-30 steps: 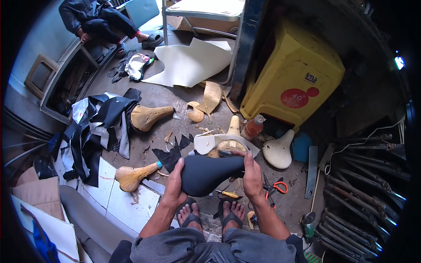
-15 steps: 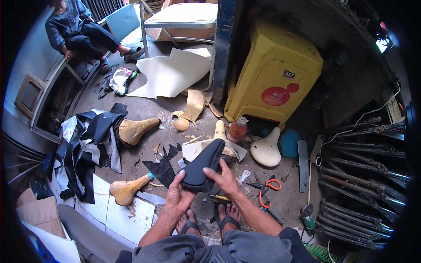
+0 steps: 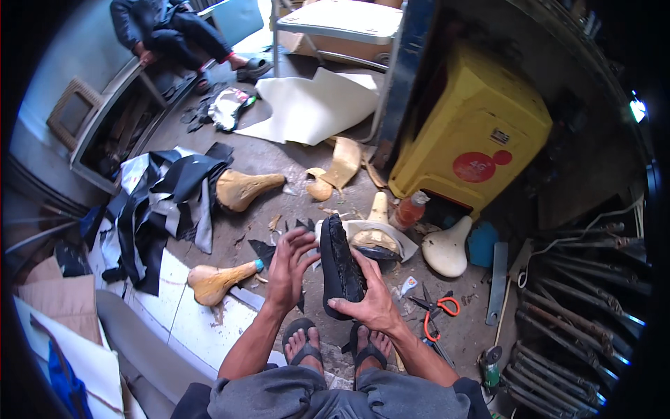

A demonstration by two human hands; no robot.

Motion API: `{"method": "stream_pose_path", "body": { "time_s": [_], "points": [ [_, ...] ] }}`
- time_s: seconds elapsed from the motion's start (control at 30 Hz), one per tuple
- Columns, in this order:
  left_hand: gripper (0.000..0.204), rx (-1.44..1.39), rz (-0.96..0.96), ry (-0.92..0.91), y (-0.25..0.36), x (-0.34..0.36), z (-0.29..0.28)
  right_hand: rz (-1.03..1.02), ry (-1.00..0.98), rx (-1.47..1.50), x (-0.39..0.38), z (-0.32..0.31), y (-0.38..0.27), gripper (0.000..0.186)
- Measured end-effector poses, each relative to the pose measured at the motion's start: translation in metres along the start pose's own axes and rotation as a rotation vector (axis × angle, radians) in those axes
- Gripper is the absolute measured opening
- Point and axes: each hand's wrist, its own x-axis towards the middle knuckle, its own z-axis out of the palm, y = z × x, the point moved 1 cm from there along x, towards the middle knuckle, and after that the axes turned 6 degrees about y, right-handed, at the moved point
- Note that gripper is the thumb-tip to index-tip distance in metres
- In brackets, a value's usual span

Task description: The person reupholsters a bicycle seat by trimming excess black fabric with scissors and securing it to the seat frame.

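A black-covered bicycle saddle (image 3: 328,272) is tilted on its side in front of me, nose pointing away, its rough underside edge facing right. My right hand (image 3: 371,299) grips it from the right, thumb across the rear end. Just left of it, my left hand (image 3: 285,265) is raised with fingers spread, apart from the saddle. Beyond the saddle, a cream saddle (image 3: 378,209) lies on the floor by a curved white sheet piece. Bare yellowish saddles (image 3: 213,283) lie to the left, and a white saddle (image 3: 447,248) to the right.
Orange-handled scissors (image 3: 447,306) lie right of my feet, near a flat metal strip (image 3: 497,283). A reddish bottle (image 3: 409,211) stands before a yellow plastic stool (image 3: 481,119). Black fabric scraps (image 3: 164,202) heap at left; metal tubes (image 3: 558,314) stack at right. A person (image 3: 174,31) sits far left.
The saddle has been turned from its smooth top facing up onto its side. My left hand has let go of it and opened. The view has swung left.
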Motion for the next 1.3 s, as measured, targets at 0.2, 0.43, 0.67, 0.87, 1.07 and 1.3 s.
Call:
{"method": "stream_pose_path", "body": {
  "time_s": [0.2, 0.43, 0.67, 0.87, 1.07, 1.3],
  "points": [
    [0.062, -0.206, -0.089, -0.155, 0.005, 0.023, 0.018, -0.062, -0.152, -0.036, -0.01, 0.022, -0.009, 0.095],
    [0.055, -0.064, 0.057, 0.143, 0.011, 0.005, 0.028, -0.154, -0.045, -0.23, -0.012, 0.034, -0.026, 0.066],
    [0.051, -0.202, 0.138, 0.247, 0.015, 0.001, 0.027, -0.174, -0.092, -0.278, -0.005, 0.03, -0.035, 0.063],
    [0.049, -0.497, 0.285, -0.055, 0.036, -0.006, 0.012, -0.475, -0.019, -0.193, -0.008, 0.025, -0.056, 0.089],
    [0.049, -0.625, 0.297, -0.136, 0.041, -0.006, 0.0, -0.548, -0.023, -0.15, -0.02, 0.018, -0.046, 0.102],
    [0.048, -0.618, 0.208, -0.048, 0.035, -0.006, 0.002, -0.604, 0.037, -0.126, -0.025, 0.028, -0.03, 0.07]
  ]
}}
